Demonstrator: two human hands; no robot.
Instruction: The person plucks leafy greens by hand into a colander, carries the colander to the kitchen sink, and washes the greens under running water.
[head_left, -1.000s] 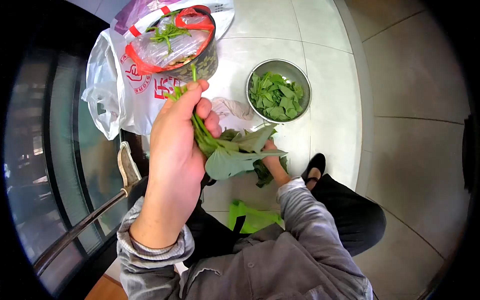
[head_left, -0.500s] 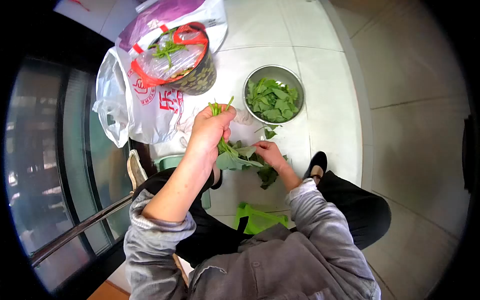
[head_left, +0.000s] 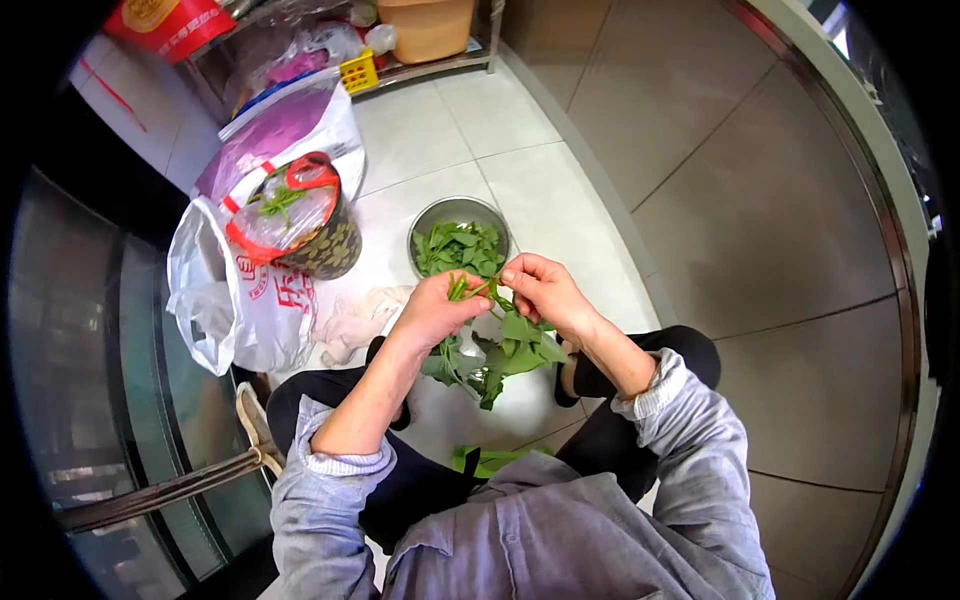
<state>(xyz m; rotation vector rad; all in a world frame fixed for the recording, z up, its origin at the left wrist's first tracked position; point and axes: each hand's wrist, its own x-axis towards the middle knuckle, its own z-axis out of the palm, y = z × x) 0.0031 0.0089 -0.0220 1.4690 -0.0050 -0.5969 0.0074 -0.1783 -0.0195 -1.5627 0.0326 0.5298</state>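
Observation:
My left hand (head_left: 442,308) is closed around a bunch of green stems, whose leaves hang down below it. Right beside it, my right hand (head_left: 545,290) pinches a stem at the top of the leafy greens (head_left: 515,350). Just beyond both hands, a round metal bowl (head_left: 415,222) on the floor holds loose green leaves (head_left: 460,248). Some leaves hang low between my knees, and whether they touch the floor I cannot tell.
A patterned bin (head_left: 338,245) lined with a red-edged bag stands at the left by a white plastic bag (head_left: 205,300). A pale cloth (head_left: 355,322) lies near it. At the back is a rack (head_left: 425,70) with an orange tub (head_left: 425,30). Something bright green (head_left: 490,462) lies below.
The view has shifted, bringing the rack into sight. My right hand has come up beside my left hand and now pinches a stem there. The hands are closer to the bowl.

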